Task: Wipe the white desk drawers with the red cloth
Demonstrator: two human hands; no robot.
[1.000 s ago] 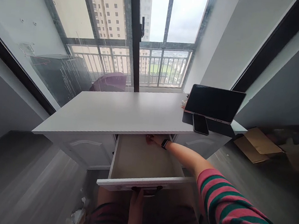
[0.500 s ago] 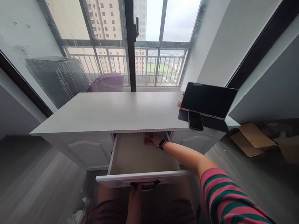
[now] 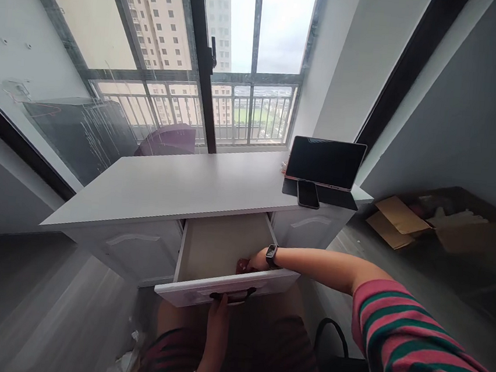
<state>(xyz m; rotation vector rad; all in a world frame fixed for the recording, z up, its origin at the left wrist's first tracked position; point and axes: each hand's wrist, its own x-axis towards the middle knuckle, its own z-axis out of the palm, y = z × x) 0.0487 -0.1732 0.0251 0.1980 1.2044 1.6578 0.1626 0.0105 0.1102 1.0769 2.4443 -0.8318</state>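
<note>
A white drawer point(image 3: 207, 246) is pulled out from the white desk point(image 3: 178, 185). At its front, my left hand point(image 3: 219, 306) has its fingers hooked on the dark handle point(image 3: 244, 295). Inside the drawer, near the front right, my right hand point(image 3: 259, 261) is closed on a small, crumpled dark red cloth point(image 3: 242, 265) and presses it low against the drawer bottom. The drawer's front panel hides part of that hand. A watch point(image 3: 271, 255) is on my right wrist.
On the desk's right end stand a tablet point(image 3: 325, 163) and a phone point(image 3: 307, 194). An open cardboard box point(image 3: 403, 218) lies on the floor to the right. White crumpled scraps point(image 3: 126, 361) lie at the lower left. A black bag point(image 3: 346, 371) is at my right.
My right hand has moved with the red cloth from the back of the drawer to its front right. My left hand stays on the handle. The view has shifted slightly right.
</note>
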